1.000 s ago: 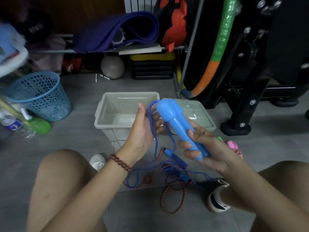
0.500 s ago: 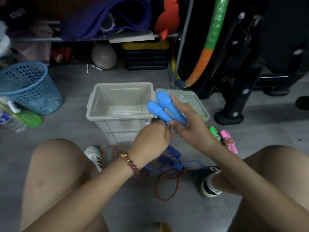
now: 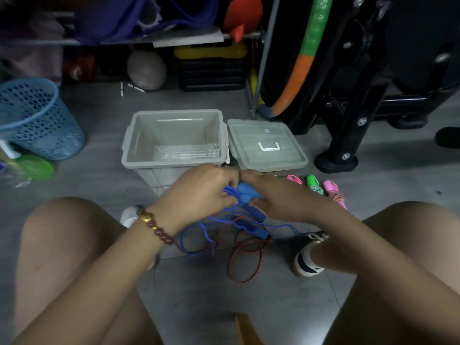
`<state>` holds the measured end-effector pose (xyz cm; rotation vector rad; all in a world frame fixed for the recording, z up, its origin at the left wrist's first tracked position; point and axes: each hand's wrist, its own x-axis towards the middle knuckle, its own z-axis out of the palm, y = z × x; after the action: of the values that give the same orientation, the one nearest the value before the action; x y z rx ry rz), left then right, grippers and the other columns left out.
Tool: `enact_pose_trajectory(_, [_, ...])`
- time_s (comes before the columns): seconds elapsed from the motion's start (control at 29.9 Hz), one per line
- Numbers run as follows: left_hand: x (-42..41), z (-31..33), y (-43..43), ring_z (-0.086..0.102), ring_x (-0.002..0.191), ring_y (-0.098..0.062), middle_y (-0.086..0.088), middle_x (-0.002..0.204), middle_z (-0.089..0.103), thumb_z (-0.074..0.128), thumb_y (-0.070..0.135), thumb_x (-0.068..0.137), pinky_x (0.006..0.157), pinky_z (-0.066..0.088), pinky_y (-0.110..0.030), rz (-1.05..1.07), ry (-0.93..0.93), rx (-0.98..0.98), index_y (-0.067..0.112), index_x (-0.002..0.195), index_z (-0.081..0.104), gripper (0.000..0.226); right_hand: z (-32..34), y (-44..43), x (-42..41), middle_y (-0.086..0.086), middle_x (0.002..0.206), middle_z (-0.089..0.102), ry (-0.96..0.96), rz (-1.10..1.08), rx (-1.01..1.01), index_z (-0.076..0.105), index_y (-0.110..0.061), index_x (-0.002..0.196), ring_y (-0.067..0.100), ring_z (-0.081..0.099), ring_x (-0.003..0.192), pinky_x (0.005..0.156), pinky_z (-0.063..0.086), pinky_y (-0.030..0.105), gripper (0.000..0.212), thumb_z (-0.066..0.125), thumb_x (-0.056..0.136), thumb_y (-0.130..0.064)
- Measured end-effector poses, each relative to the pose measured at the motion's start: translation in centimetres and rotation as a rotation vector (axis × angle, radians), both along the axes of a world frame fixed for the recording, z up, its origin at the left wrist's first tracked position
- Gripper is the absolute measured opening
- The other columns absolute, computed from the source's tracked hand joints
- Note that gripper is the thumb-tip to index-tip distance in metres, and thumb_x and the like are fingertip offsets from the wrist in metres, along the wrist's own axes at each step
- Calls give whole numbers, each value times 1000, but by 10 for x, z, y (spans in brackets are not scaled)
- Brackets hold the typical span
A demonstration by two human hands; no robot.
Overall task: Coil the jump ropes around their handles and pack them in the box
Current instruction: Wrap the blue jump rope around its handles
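I see the left hand [image 3: 201, 192] pinching the blue rope [image 3: 199, 235] | right hand [image 3: 278, 197] clamped round the blue handles [image 3: 245, 192], just near of the box [image 3: 174, 165] | slack rope on the floor [image 3: 99, 115] | lid [image 3: 266, 135] right of box

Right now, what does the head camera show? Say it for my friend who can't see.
The right hand holds blue jump rope handles while the left hand grips their blue cord, which trails in loose loops on the floor. Beyond sits an open grey box, its lid beside it; a red rope lies nearer.
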<state>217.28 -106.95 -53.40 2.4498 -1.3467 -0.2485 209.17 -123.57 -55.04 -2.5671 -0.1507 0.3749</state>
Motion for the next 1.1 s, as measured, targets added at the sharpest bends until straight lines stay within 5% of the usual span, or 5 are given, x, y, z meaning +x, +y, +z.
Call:
enact_pose_trajectory(0.37, [4, -2, 10, 57, 76, -4, 14, 79, 66, 45, 56, 82, 59, 34, -20, -186, -98, -120, 36, 83, 69, 31, 19, -10, -9, -12, 103, 55, 210, 98, 173, 46, -28, 106, 9, 51, 96, 89, 42, 33, 26, 62, 87, -21])
enact_pose_trajectory(0.53, [4, -3, 5, 51, 69, -5, 15, 69, 57, 68, 54, 71, 60, 37, -25, -171, 164, -126, 30, 74, 63, 25, 21, -10, -14, -4, 104, 59, 281, 144, 336, 51, -25, 106, 32, 61, 92, 84, 49, 46, 28, 67, 84, -17])
enact_pose_trajectory(0.67, [6, -2, 2, 50, 62, -9, 4, 65, 62, 83, 43, 58, 61, 42, -36, -88, 423, -212, 29, 73, 61, 30, 23, -13, -21, -7, 92, 59, 296, 116, 499, 52, -16, 105, 38, 57, 81, 67, 47, 17, 27, 65, 86, -3])
enact_pose_trajectory(0.8, [4, -5, -1, 47, 60, -11, -3, 64, 59, 74, 51, 56, 58, 42, -37, -139, 577, -275, 24, 69, 62, 32, 23, -14, -21, 2, 93, 59, 327, 129, 589, 52, -12, 105, 41, 57, 79, 67, 48, 26, 28, 65, 85, 1])
enact_pose_trajectory(1.1, [17, -5, -7, 51, 53, 7, 17, 56, 58, 55, -5, 87, 54, 40, -7, -71, 953, -419, 9, 83, 55, 14, 33, -30, -32, 8, 80, 62, 187, 9, 1065, 46, -13, 101, 13, 53, 58, 49, 42, 19, 30, 63, 82, 4])
